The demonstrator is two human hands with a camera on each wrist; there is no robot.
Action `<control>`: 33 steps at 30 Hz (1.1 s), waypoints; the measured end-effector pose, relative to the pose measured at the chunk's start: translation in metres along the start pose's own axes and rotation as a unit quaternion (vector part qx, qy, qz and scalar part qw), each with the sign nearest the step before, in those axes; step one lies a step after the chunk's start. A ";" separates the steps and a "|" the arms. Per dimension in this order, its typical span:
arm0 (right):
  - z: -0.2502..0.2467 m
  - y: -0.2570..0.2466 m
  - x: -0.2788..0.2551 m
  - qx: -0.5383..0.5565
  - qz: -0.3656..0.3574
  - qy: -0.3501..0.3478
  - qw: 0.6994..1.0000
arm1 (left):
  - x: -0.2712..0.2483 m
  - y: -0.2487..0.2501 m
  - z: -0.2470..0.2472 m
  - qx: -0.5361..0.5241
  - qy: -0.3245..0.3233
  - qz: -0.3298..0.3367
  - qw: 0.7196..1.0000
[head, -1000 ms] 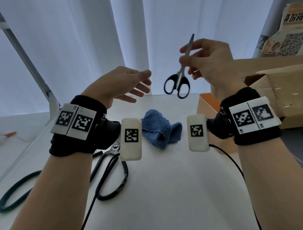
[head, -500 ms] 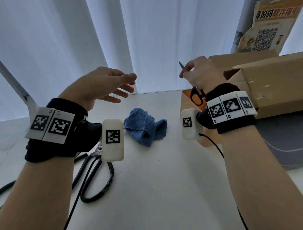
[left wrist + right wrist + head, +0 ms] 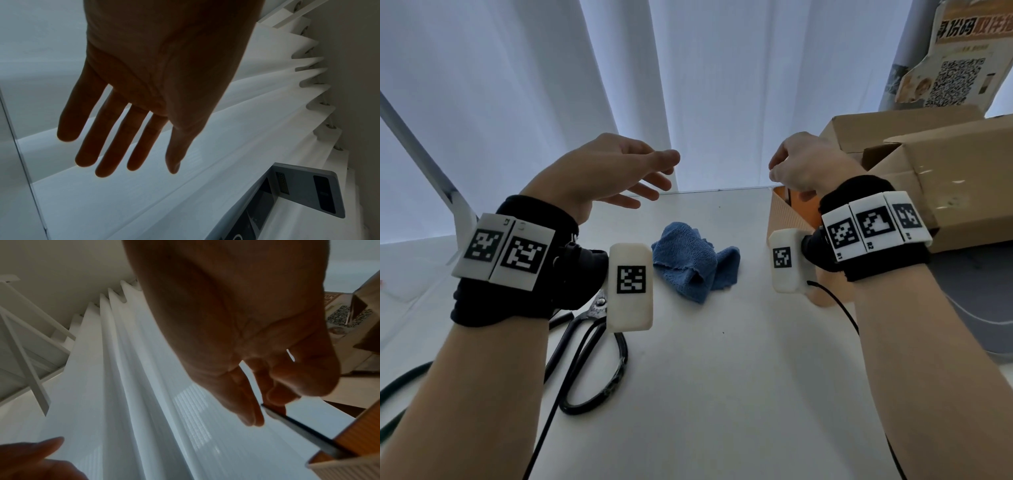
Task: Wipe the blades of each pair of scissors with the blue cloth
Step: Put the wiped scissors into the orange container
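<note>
A crumpled blue cloth [image 3: 695, 260] lies on the white table [image 3: 722, 377], between my two wrists. Large black-handled scissors [image 3: 599, 305] lie flat under my left wrist. My left hand [image 3: 654, 178] hovers above the table with its fingers spread and holds nothing; the left wrist view shows the same open hand [image 3: 123, 154]. My right hand [image 3: 777, 174] is over the orange container [image 3: 780, 212]. In the right wrist view its fingertips [image 3: 275, 395] pinch the blade tip of the small scissors [image 3: 304, 426], which slant down into the orange container [image 3: 366, 431]. Their handles are hidden inside.
Open cardboard boxes [image 3: 945, 178] stand at the right behind the container, with a QR-code poster [image 3: 959, 78] above. A black cable [image 3: 835, 308] runs from my right wrist, a green cable [image 3: 400, 383] lies at the left. White curtains close off the back.
My right hand carried the small scissors right and down from mid-air into the orange container. The left hand stayed open and raised. The view shifted right.
</note>
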State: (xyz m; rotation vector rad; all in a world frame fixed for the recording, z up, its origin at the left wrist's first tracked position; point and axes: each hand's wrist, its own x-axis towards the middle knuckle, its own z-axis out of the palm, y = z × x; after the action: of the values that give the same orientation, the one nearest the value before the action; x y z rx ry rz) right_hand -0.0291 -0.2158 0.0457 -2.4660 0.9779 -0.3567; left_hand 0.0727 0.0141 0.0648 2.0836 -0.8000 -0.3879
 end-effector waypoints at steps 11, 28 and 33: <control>0.028 -0.063 -0.037 0.139 -0.218 -0.101 0.961 | -0.003 -0.002 -0.013 0.002 0.017 -0.004 1.000; 0.129 -0.103 -0.082 -0.014 -0.329 -0.508 0.796 | -0.004 -0.007 -0.025 0.004 0.037 -0.017 0.999; 0.130 -0.100 -0.084 -0.066 -0.332 -0.456 0.823 | -0.004 -0.007 -0.025 0.003 0.037 -0.017 0.999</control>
State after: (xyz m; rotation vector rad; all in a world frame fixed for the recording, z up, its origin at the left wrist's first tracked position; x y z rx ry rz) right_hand 0.0205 -0.0515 -0.0216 -2.5342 -0.2754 0.6790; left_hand 0.0860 0.0357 0.0738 2.1080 -0.7232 -0.3258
